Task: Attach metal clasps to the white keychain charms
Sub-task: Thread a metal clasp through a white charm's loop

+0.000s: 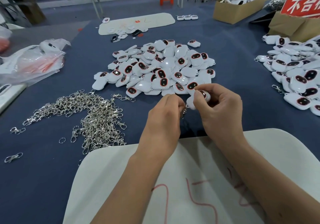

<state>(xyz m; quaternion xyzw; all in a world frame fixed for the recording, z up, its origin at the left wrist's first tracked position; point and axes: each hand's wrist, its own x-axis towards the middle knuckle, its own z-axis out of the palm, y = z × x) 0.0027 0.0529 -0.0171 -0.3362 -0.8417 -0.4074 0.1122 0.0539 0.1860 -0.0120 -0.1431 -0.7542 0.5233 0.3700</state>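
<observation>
My right hand (220,109) grips a white keychain charm (201,97) with a dark red-rimmed window, held above the blue table. My left hand (165,118) pinches a silver metal clasp (185,111) against the charm's lower corner; most of the clasp is hidden by my fingers. A large heap of loose white charms (159,68) lies just beyond my hands. A tangled heap of silver clasps (90,116) lies to the left of my left hand.
A white foam pad (216,180) with red marks lies under my forearms. Charms with clasps attached (297,71) pile up at the right. Plastic bags (32,61) sit at the left, cardboard boxes (239,7) at the back right, another white pad (138,22) further back.
</observation>
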